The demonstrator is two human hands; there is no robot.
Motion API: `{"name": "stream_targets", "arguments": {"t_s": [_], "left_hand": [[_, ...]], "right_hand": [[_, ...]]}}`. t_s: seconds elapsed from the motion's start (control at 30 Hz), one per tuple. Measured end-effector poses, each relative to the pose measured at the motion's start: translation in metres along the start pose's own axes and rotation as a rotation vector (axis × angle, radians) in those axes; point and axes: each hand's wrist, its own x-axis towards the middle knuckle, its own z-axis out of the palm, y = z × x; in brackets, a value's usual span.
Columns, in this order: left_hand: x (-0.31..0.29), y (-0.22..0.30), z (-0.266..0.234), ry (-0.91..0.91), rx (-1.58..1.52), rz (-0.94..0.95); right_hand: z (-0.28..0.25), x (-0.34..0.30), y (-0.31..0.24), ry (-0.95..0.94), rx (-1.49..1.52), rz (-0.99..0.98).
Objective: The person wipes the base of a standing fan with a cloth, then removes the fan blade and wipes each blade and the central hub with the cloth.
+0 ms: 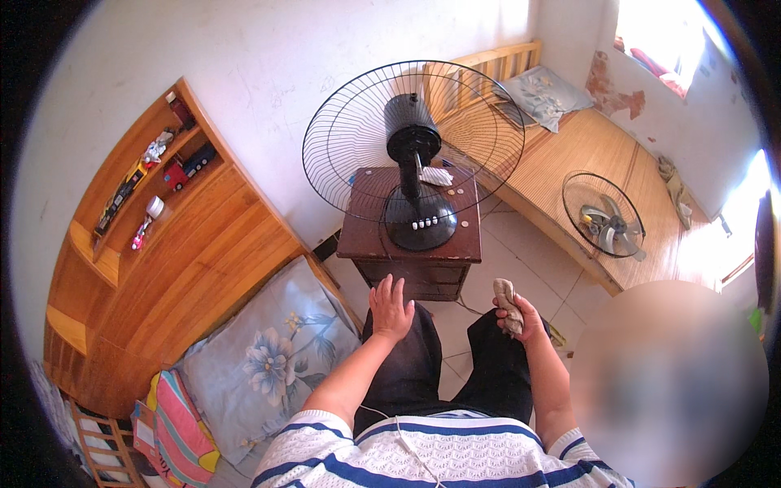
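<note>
My right hand (528, 319) grips a bunched greyish-brown cloth (506, 296) above my right knee. With its fingers stretched out and nothing in them, my left hand (392, 311) hovers over my left knee, close to the front of a dark brown nightstand (364, 237). On that nightstand stands a black electric fan (413, 130) with a wide wire guard, a motor housing and a round base carrying several white buttons. Behind the fan's neck lies a small whitish item (436, 176), partly hidden, and a few coin-like discs are scattered near the base.
A wooden bed with a slatted mat (521, 163) holds a grey pillow (547, 91) and a smaller round fan (606, 220) with grey blades. To my left are a flowered pillow (277, 350) and a wooden headboard (187, 268) with toys on its shelves. A blurred patch covers the lower right.
</note>
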Motion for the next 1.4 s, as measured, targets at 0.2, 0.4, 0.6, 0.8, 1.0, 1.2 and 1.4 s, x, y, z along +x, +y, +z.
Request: {"name": "stream_targets", "arguments": {"t_s": [0.2, 0.4, 0.6, 0.8, 1.0, 1.2, 1.4], "left_hand": [[0.003, 0.000, 0.004, 0.033, -0.052, 0.019], [0.001, -0.005, 0.005, 0.057, 0.000, 0.023], [0.000, -0.004, 0.002, 0.029, -0.013, 0.005], [-0.001, -0.004, 0.001, 0.018, 0.004, -0.018], [0.001, -0.005, 0.000, 0.056, -0.017, 0.016], [0.001, -0.004, 0.000, 0.058, -0.012, 0.008], [0.000, -0.005, 0.001, 0.049, -0.013, -0.021]], "right_hand": [[0.004, -0.002, 0.001, 0.031, -0.013, -0.021], [0.004, 0.005, 0.005, 0.042, 0.002, -0.024], [0.001, 0.004, 0.006, 0.036, 0.008, -0.009], [0.006, 0.003, 0.006, 0.050, -0.062, -0.038], [0.008, 0.002, 0.004, 0.070, -0.064, -0.030], [0.008, 0.003, 0.004, 0.035, -0.033, -0.024], [0.006, 0.003, 0.005, 0.025, -0.062, -0.028]]}}
